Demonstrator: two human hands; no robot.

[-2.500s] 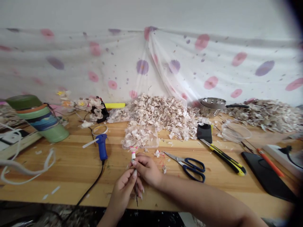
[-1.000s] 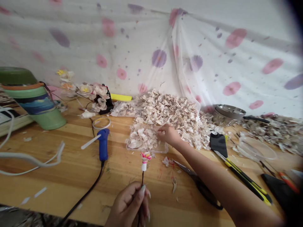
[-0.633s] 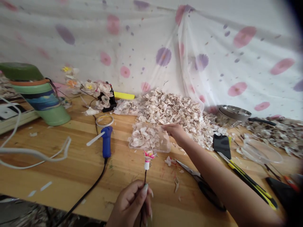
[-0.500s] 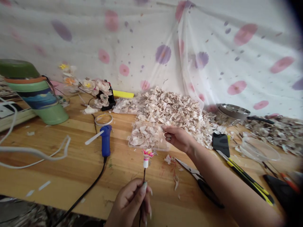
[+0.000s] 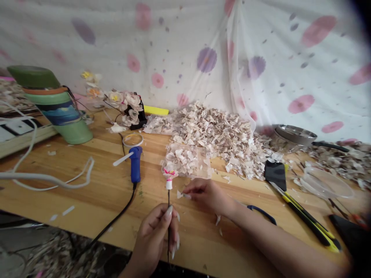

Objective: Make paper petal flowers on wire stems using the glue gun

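1. Left hand (image 5: 158,227): fingers closed around a thin dark stem (image 5: 169,197), thumb pressed along its near side; the stem stands close to upright, its lower end extending below the fingers
2. Flower head (image 5: 169,173): seated at the top of the stem, above the left hand, with pink tips spread over a white sleeve (image 5: 169,184); in this view it overlaps the front edge of the clear tray
3. Right hand (image 5: 205,195): thumb and fingers pinched on a small pale petal (image 5: 179,194), which points toward the stem; the petal lies just to the right of the stem and below the flower head, with a visible gap between
4. Clear tray (image 5: 205,162): located on the wooden table (image 5: 101,204) beyond both hands; loose petals (image 5: 180,158) fill mainly its left and middle portion
5. Petal heap (image 5: 214,127): piled behind the clear tray, against the spotted curtain (image 5: 174,46)
6. Blue glue gun (image 5: 135,165): located left of the clear tray, white stick (image 5: 122,159) projecting to the left, black cord (image 5: 120,220) running toward the near table edge
7. Blue handle loop (image 5: 262,210): partly hidden behind the right forearm
8. Utility knife (image 5: 307,220): yellow and black, laid diagonally at the right
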